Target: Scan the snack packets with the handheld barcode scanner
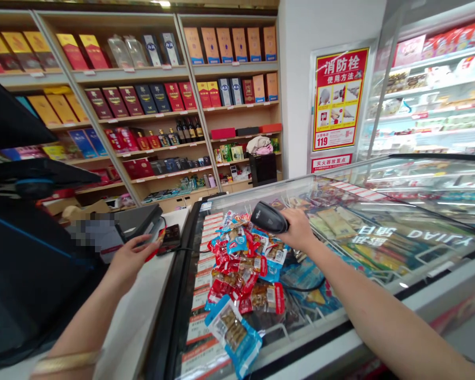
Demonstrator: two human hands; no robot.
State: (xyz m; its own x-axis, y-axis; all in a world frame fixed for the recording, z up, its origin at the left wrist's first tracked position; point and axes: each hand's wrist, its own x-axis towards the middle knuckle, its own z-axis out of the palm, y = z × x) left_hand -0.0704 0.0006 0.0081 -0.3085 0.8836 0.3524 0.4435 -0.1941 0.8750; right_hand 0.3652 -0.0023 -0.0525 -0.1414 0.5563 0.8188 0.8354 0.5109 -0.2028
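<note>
My right hand (296,229) is wrapped round a black barcode scanner (268,217), held above the glass freezer lid with its head pointing left. Beneath it lies a heap of small snack packets (237,274) in red, blue and clear wrapping. One blue-edged packet (235,332) rests apart at the near end of the heap. To the left, my left hand (132,258) is closed on a small red-edged snack packet (157,247), seen almost edge-on above the white counter. A black phone-like device (170,238) lies just beyond those fingers.
The chest freezer (431,306) fills the right side, with packages under its glass. Dark checkout equipment (24,264) stands at the left on the white counter (130,327). A black cable (304,288) crosses the lid. Shelves (142,116) of boxes and bottles line the back wall.
</note>
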